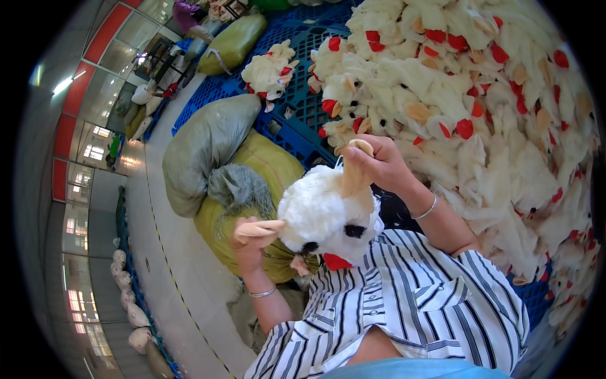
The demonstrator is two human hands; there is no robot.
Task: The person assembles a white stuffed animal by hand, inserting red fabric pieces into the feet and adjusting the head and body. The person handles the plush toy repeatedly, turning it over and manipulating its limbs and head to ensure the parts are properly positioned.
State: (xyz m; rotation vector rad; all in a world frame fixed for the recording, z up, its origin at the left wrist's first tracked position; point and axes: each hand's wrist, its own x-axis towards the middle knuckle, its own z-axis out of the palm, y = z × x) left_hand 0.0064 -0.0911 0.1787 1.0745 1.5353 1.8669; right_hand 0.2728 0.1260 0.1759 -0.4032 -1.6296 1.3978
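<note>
In front of my chest I hold up a white plush toy head point(315, 211) with tan ears, black eye patches and a red piece at its lower edge. My left hand point(247, 247) is closed round the ear on its left side. The other ear stands up, pinched near its tip in the fingers of my right hand point(386, 165). Between my hands the fluffy head hangs tilted, its eyes turned toward me and downward. A thin white strand shows beside the raised ear.
A large heap of white plush skins point(435, 95) with red and tan pieces fills the right side. Blue pallets point(309, 44) lie beneath and beyond. Stuffed sacks, one grey point(205, 151) and one yellow-green point(278, 158), stand at left. A small plush pile point(268, 69) lies farther off.
</note>
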